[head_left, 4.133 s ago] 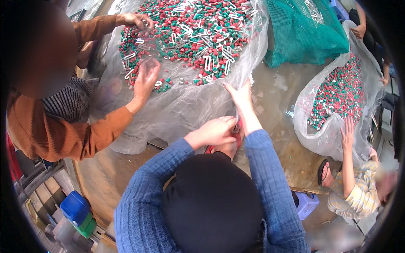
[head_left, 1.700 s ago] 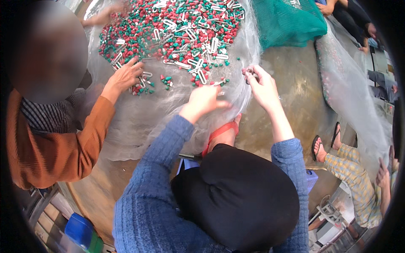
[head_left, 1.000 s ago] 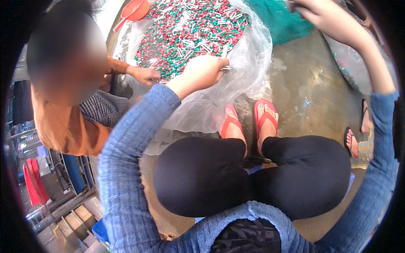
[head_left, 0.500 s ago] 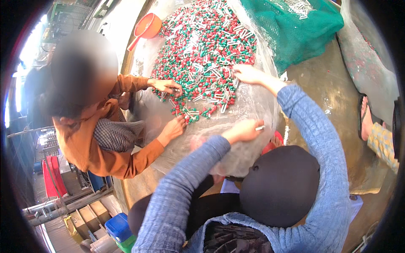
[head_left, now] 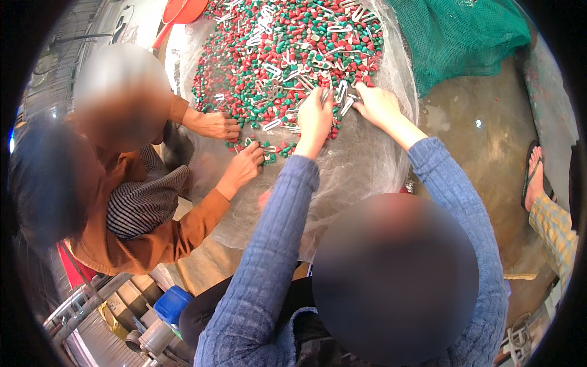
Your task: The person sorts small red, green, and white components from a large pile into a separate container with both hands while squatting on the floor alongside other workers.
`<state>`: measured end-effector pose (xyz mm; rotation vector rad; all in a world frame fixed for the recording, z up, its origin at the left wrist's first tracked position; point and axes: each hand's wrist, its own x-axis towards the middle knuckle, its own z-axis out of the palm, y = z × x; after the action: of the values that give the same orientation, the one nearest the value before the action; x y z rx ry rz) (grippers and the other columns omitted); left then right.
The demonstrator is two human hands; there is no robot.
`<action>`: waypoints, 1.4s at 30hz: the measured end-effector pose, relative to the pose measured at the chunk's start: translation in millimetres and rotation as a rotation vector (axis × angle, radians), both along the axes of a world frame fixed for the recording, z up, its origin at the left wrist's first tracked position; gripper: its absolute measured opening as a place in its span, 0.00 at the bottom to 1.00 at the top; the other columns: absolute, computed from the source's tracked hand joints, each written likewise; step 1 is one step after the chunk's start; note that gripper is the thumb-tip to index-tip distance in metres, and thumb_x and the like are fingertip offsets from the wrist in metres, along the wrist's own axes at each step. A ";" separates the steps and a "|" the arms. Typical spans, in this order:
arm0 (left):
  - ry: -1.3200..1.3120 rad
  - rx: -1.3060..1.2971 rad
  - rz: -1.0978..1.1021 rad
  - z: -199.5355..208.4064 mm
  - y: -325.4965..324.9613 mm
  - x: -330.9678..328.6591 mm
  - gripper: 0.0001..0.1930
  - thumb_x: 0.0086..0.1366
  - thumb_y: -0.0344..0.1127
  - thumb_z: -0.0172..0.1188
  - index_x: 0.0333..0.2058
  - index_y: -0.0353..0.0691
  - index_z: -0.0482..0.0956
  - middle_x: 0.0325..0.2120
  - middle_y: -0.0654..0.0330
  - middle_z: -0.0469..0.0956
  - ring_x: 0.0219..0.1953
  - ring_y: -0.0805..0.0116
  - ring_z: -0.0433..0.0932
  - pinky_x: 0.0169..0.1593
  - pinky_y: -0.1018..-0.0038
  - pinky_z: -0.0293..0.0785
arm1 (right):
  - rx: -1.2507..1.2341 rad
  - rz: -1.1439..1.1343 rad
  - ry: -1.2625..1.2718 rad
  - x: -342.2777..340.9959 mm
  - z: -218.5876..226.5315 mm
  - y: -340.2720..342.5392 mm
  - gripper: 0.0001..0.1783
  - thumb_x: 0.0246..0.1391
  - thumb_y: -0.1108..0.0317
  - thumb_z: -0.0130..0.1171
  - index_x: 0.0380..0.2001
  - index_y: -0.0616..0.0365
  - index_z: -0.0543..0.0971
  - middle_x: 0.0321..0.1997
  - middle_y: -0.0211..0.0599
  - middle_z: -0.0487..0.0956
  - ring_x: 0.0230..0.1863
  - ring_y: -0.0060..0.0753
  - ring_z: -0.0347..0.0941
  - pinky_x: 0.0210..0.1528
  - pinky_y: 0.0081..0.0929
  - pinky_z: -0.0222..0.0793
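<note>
Small red and green pieces [head_left: 287, 52], mixed with silvery elongated loops [head_left: 273, 70], lie in a wide heap on a clear plastic sheet [head_left: 361, 165]. My left hand [head_left: 314, 119] is at the near edge of the heap, fingers closed around one silvery loop [head_left: 324, 96]. To its right, my right hand [head_left: 380, 105] reaches down at the heap's edge, thumb and forefinger apart. Beside that thumb lies another loop [head_left: 348, 106], and I cannot tell whether they touch. Both my forearms are in blue knitted sleeves.
At left, a co-worker in an orange-brown top has a left hand [head_left: 215, 124] and a right hand [head_left: 247, 160] at the heap. An orange scoop [head_left: 183, 11] lies behind. A green mesh [head_left: 465, 43] sits far right; a sandalled foot [head_left: 533, 177] stands at right.
My left hand has moved forward from the bare plastic to the heap, beside my right. My right hand remains at the heap's edge. The view has shifted closer to the heap.
</note>
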<state>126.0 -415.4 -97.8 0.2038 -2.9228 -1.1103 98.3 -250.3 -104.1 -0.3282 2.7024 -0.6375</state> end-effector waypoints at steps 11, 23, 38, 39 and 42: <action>-0.316 0.766 0.193 -2.1 8.9 11.8 0.14 0.62 0.39 0.57 0.42 0.37 0.78 0.33 0.65 0.78 0.33 0.79 0.71 0.37 0.78 0.67 | -0.751 -0.302 -0.520 25.2 -28.0 45.8 0.10 0.51 0.61 0.58 0.27 0.57 0.74 0.25 0.29 0.75 0.29 0.17 0.68 0.34 0.22 0.65; -0.192 0.572 -0.022 28.4 19.6 62.5 0.15 0.64 0.33 0.53 0.47 0.35 0.75 0.30 0.64 0.76 0.28 0.80 0.70 0.35 0.84 0.67 | -1.662 -0.639 -1.024 57.4 11.6 10.2 0.14 0.61 0.60 0.45 0.46 0.53 0.68 0.40 0.34 0.75 0.42 0.29 0.74 0.43 0.37 0.74; 0.334 0.108 -0.174 85.4 42.3 62.6 0.20 0.56 0.25 0.55 0.50 0.38 0.70 0.52 0.51 0.65 0.57 0.55 0.61 0.59 0.63 0.57 | -2.368 -0.920 -0.869 -1.5 113.2 42.7 0.15 0.58 0.58 0.42 0.35 0.59 0.71 0.35 0.46 0.75 0.39 0.47 0.70 0.46 0.51 0.67; 0.341 0.111 -0.152 87.5 34.6 56.4 0.19 0.56 0.25 0.55 0.49 0.38 0.71 0.51 0.51 0.67 0.57 0.56 0.62 0.59 0.64 0.57 | -2.485 -0.657 -0.856 -34.6 110.1 69.8 0.14 0.57 0.62 0.45 0.39 0.61 0.70 0.41 0.50 0.72 0.46 0.47 0.69 0.48 0.54 0.67; 0.314 0.126 -0.101 86.6 23.9 47.1 0.18 0.57 0.25 0.55 0.47 0.38 0.72 0.49 0.52 0.68 0.55 0.56 0.64 0.58 0.65 0.58 | -1.961 -0.513 0.150 -132.1 168.6 131.1 0.28 0.56 0.48 0.45 0.46 0.64 0.69 0.51 0.51 0.70 0.53 0.53 0.66 0.55 0.60 0.59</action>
<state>173.1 -391.5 -11.2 -0.1104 -2.6146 -1.2153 -33.8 -119.2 64.5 -0.0394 1.1953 -3.1465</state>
